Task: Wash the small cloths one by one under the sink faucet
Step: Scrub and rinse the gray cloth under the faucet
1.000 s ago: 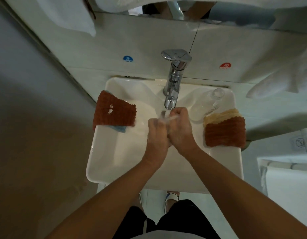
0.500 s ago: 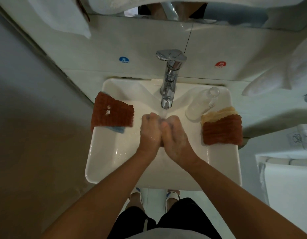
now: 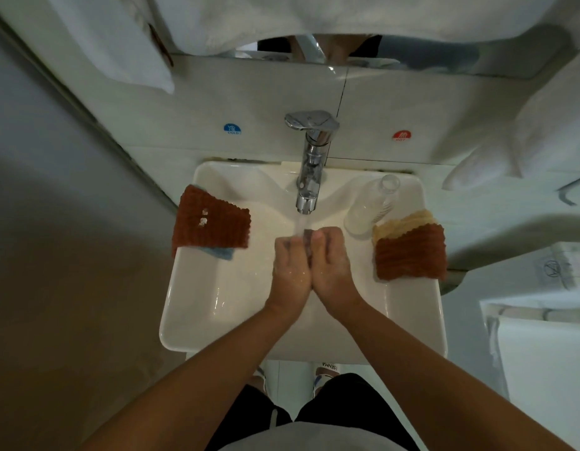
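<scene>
- the left hand (image 3: 290, 270) and the right hand (image 3: 331, 266) are pressed side by side in the middle of the frame, over the basin of the white sink (image 3: 197, 307).
- between them sits a small cloth (image 3: 307, 237), greyish and dark; only a strip of it shows at the fingertips and in the seam between the palms.
- both hands' fingers are curled inward around that cloth, clamped on it from either side; the rest of it is hidden inside the grip.
- water falls from the chrome faucet (image 3: 309, 177), upper centre, straight onto the top of the cloth and the knuckles; the backs of the hands are wet.
- at centre left a rust-brown cloth (image 3: 212, 221) lies on the sink's rim over a blue cloth (image 3: 221, 253), which peeks out below it.
- at centre right another rust-brown cloth (image 3: 410, 253) lies on the rim, overlapping a pale yellow cloth (image 3: 402, 221).
- just above the yellow one a clear bottle (image 3: 371, 208) stands on the sink's ledge.
</scene>
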A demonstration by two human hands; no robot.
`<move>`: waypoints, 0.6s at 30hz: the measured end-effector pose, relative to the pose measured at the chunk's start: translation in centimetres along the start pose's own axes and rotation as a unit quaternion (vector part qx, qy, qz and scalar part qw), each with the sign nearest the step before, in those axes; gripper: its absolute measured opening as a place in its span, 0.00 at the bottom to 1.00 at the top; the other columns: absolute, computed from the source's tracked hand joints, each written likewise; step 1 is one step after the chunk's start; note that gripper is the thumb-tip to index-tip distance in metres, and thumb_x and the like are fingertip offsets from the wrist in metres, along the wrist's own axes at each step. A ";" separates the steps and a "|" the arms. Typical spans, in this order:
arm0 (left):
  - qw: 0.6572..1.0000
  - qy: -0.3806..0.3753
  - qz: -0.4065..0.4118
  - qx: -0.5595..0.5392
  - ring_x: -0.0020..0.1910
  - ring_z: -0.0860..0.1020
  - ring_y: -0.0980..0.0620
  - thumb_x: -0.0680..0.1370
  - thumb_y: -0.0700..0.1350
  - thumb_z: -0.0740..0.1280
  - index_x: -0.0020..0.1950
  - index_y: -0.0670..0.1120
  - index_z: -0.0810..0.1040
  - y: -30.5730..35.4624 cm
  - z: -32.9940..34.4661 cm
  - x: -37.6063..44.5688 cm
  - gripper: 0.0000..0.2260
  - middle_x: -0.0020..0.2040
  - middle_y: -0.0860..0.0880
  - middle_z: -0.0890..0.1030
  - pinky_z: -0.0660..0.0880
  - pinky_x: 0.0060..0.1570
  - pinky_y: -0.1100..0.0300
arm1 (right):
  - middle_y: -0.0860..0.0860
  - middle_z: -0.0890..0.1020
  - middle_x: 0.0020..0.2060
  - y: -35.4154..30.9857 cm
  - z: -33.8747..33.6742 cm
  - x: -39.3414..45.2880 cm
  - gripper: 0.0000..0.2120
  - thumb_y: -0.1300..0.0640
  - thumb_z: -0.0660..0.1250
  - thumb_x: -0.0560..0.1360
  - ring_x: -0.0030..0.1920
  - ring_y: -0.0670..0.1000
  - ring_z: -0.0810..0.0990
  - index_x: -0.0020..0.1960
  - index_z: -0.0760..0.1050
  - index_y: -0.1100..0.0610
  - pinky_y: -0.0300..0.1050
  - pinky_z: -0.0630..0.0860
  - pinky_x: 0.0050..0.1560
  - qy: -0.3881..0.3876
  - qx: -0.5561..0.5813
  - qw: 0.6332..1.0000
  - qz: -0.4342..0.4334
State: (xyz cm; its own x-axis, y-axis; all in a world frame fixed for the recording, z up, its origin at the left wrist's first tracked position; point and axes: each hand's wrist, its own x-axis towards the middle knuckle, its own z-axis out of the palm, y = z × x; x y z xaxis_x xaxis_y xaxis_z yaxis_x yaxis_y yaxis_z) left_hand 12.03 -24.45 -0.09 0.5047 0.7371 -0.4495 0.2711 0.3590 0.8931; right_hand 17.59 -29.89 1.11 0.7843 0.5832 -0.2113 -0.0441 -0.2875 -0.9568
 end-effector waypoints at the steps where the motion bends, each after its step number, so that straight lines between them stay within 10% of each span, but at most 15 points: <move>1: 0.999 0.024 -0.016 -0.014 0.49 0.81 0.46 0.81 0.58 0.59 0.53 0.53 0.75 0.6 -0.4 0.8 0.11 0.53 0.42 0.78 0.80 0.41 0.51 | 0.50 0.79 0.41 0.3 0.3 -0.4 0.08 0.54 0.58 0.86 0.39 0.40 0.79 0.54 0.69 0.59 0.42 0.78 0.41 -0.042 0.012 0.999 -0.017; 5: 0.997 0.045 -0.035 -0.050 0.47 0.81 0.51 0.86 0.52 0.58 0.62 0.44 0.71 0.3 -2.9 1.8 0.13 0.51 0.46 0.78 0.80 0.38 0.55 | 0.53 0.77 0.41 1.2 0.1 -0.8 0.05 0.63 0.64 0.83 0.39 0.45 0.78 0.57 0.69 0.60 0.39 0.78 0.38 -0.160 0.035 0.986 -0.039; 12: 0.976 -0.078 -0.052 -0.196 0.56 0.82 0.41 0.81 0.42 0.66 0.67 0.36 0.71 -1.1 -5.5 0.5 0.17 0.59 0.37 0.82 0.79 0.60 0.42 | 0.55 0.82 0.52 2.4 -1.2 0.0 0.11 0.61 0.68 0.81 0.45 0.51 0.82 0.63 0.79 0.55 0.42 0.79 0.39 -0.044 0.157 0.986 0.032; 18: 0.975 -0.089 -0.123 -0.164 0.56 0.84 0.37 0.76 0.37 0.75 0.66 0.38 0.73 -2.1 -5.6 -0.2 0.21 0.58 0.38 0.83 0.80 0.58 0.40 | 0.61 0.81 0.58 5.0 0.1 0.1 0.16 0.49 0.71 0.75 0.57 0.62 0.82 0.62 0.77 0.48 0.58 0.82 0.53 0.018 0.205 0.967 0.151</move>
State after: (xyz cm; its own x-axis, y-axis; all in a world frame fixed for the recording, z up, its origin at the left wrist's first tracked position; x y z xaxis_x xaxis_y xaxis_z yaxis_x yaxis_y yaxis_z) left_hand 6.79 -22.15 -1.77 0.5996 0.5053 -0.6207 0.1395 0.6977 0.7027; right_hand 17.35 -31.21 -3.68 0.7180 0.4901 -0.4943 -0.5107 -0.1116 -0.8525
